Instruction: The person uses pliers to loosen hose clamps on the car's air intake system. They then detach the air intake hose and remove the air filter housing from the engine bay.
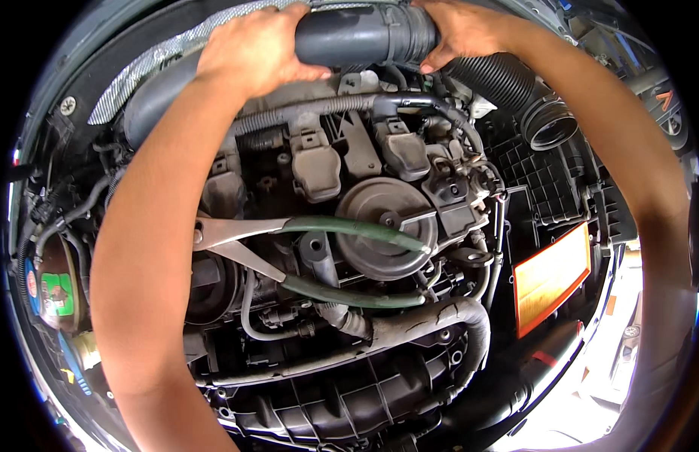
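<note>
The left forearm [153,264] hides the head of the green-handled pliers [327,224]. Behind the left hand [251,49], part of the black pipe [338,36] is lost — the top edge crops the right hand [474,34] — and glare swallows lower-right background.

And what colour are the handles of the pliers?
The handles are green, best in the head view.

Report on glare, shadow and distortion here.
Head view: the background at lower right is washed out to white; head view: the orange-framed air filter shows bright against dark, shadowed surroundings; head view: the fisheye rim bows the right forearm and leaves black corners.
</note>
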Action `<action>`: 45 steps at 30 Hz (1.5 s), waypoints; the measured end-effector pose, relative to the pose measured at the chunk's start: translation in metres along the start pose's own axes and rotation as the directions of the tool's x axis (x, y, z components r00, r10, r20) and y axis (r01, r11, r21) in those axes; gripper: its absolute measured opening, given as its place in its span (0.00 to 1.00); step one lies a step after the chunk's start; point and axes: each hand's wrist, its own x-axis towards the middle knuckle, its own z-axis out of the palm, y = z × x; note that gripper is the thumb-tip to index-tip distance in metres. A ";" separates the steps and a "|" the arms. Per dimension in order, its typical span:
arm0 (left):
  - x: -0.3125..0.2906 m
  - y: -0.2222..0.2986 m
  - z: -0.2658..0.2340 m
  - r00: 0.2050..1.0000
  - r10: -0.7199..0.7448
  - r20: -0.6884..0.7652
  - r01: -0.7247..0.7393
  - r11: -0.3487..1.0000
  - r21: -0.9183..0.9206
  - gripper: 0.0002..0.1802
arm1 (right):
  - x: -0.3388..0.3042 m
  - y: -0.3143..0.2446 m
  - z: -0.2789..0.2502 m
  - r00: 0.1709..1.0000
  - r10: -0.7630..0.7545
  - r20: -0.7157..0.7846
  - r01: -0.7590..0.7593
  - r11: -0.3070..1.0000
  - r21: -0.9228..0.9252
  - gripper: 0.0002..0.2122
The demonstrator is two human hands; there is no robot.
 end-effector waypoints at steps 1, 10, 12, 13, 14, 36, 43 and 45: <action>-0.004 -0.002 -0.004 0.999 0.021 -0.034 -0.022 1.000 -0.003 0.42 | 0.002 -0.006 -0.002 0.997 -0.033 0.075 0.026 0.996 0.085 0.32; -0.008 0.001 -0.017 0.999 0.025 0.044 -0.023 0.999 -0.034 0.43 | 0.003 -0.020 -0.011 0.951 0.236 0.199 -0.232 0.972 -0.045 0.26; -0.007 0.002 -0.013 1.000 0.021 0.007 -0.021 1.000 0.001 0.43 | 0.002 -0.013 0.007 0.997 0.081 -0.007 -0.081 0.996 0.048 0.31; -0.007 0.002 -0.012 1.000 0.011 0.018 -0.011 1.000 -0.011 0.43 | -0.001 -0.009 0.014 0.993 0.011 -0.115 -0.003 0.997 0.075 0.34; -0.009 0.001 -0.010 0.999 -0.002 0.034 0.003 1.000 -0.018 0.43 | -0.002 -0.006 0.021 0.993 0.013 -0.114 0.002 0.991 0.132 0.35; -0.010 0.004 -0.008 0.998 0.009 -0.065 -0.008 1.000 0.016 0.47 | 0.008 -0.014 -0.005 0.995 -0.051 0.083 0.048 0.998 0.041 0.31; -0.013 0.010 -0.010 0.991 0.031 -0.132 -0.026 0.999 0.043 0.40 | 0.007 -0.017 -0.001 1.000 -0.004 0.000 0.004 1.000 -0.015 0.34; -0.008 0.011 -0.009 0.997 -0.030 -0.074 0.033 0.998 0.047 0.49 | 0.010 -0.020 -0.012 0.997 -0.010 0.073 0.011 1.000 -0.007 0.31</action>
